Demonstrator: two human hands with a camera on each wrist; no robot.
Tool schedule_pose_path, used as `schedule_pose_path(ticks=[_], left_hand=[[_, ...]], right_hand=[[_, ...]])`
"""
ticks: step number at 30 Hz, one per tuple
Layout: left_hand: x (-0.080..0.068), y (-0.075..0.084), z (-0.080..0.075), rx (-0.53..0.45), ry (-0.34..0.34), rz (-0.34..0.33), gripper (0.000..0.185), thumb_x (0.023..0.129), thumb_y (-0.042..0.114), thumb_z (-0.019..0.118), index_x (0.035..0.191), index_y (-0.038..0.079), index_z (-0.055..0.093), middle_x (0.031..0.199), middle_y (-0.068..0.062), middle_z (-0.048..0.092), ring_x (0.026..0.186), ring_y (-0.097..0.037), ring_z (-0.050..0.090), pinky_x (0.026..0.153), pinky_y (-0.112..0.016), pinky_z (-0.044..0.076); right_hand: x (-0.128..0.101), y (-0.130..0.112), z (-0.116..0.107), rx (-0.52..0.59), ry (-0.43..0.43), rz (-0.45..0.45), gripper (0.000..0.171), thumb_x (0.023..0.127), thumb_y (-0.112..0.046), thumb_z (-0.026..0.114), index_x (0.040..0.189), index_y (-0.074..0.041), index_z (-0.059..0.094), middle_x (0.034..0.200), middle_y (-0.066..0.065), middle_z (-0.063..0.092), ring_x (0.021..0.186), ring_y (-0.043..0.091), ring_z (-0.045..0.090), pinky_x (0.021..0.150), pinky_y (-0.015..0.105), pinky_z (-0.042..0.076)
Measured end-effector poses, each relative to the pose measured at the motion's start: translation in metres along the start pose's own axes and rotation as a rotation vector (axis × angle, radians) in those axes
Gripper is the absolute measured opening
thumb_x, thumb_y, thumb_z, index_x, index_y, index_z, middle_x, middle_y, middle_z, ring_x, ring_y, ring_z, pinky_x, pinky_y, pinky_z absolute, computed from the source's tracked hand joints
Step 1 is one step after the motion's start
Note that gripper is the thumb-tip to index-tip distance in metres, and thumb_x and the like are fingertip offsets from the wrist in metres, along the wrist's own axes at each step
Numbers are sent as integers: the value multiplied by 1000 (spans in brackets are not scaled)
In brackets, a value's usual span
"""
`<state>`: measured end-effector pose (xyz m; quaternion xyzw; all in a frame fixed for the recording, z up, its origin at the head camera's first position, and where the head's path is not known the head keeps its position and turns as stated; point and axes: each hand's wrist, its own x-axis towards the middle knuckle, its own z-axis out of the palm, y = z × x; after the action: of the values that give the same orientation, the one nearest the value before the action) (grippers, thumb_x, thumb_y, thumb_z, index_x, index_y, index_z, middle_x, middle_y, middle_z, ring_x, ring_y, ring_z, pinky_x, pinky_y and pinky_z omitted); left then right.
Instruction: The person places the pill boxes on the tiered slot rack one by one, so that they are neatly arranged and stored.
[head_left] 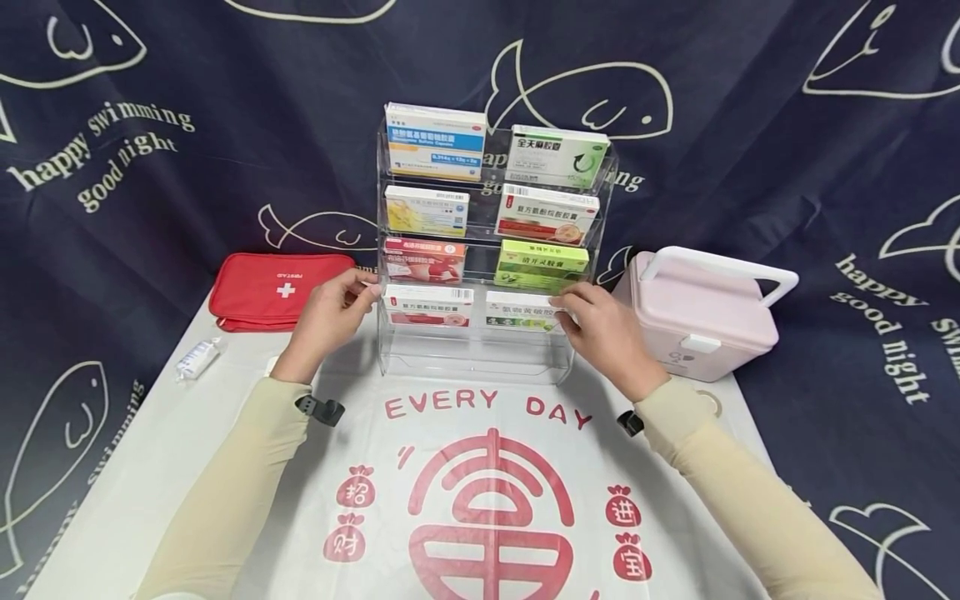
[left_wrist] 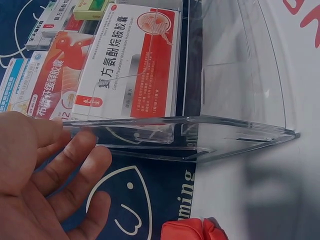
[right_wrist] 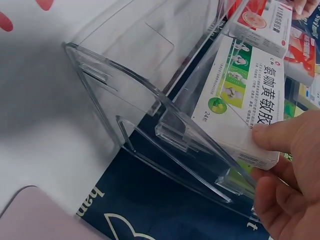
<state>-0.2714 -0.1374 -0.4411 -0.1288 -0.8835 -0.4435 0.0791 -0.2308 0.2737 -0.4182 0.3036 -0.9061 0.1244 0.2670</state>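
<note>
A clear acrylic tiered rack [head_left: 480,360] stands mid-table with medicine boxes on each step. My left hand [head_left: 364,293] is at the rack's left side wall [left_wrist: 240,75]; its thumb and fairly straight fingers [left_wrist: 75,150] touch the wall's front edge, beside a red and white box [head_left: 427,304] on the lowest filled step. My right hand [head_left: 573,305] is at the rack's right side. There its thumb [right_wrist: 275,136] and curled fingers pinch the right end of a white and green box [right_wrist: 245,95] sitting on the same step [head_left: 521,310].
A red first-aid pouch [head_left: 273,287] lies left of the rack, with a small white packet [head_left: 197,360] in front of it. A pink lidded case with a white handle [head_left: 697,317] stands at the right. A dark fish-print cloth hangs behind.
</note>
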Motion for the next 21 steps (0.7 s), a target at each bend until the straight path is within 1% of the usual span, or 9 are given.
schedule_pose_path(ticks=[3, 7, 12, 16, 21], left_hand=[[-1, 0, 0, -2, -1, -1, 27, 102, 26, 65, 120, 7, 67, 91, -10, 69, 80, -25, 65, 75, -41, 47], [-1, 1, -1, -2, 3, 1, 26, 102, 26, 65, 120, 7, 67, 90, -9, 69, 79, -24, 65, 75, -41, 47], [-2, 0, -2, -1, 9, 6, 26, 102, 26, 65, 119, 7, 67, 90, -9, 69, 79, -24, 66, 76, -41, 47], [-2, 1, -2, 3, -1, 4, 27, 102, 27, 65, 119, 7, 67, 90, -10, 69, 79, -24, 65, 75, -41, 47], [-1, 1, -2, 9, -3, 8, 26, 102, 27, 65, 119, 7, 67, 89, -9, 68, 78, -24, 64, 74, -41, 46]], right_hand=[[-2, -1, 1, -17, 4, -9, 22, 87, -1, 73, 109, -6, 75, 110, 9, 68, 101, 30, 60, 82, 45, 52], [-4, -3, 2, -46, 7, -10, 22, 88, -1, 71, 110, -5, 74, 111, 8, 68, 101, 30, 57, 83, 44, 51], [-3, -5, 4, -60, 4, -5, 20, 89, -3, 70, 108, -6, 75, 109, 7, 69, 100, 29, 58, 81, 43, 51], [-2, -7, 4, -84, 0, -6, 16, 89, -4, 70, 104, -5, 76, 105, 7, 70, 94, 29, 59, 78, 42, 51], [1, -10, 0, -112, -22, 23, 15, 88, -3, 70, 102, -5, 76, 101, 7, 70, 90, 29, 59, 73, 41, 51]])
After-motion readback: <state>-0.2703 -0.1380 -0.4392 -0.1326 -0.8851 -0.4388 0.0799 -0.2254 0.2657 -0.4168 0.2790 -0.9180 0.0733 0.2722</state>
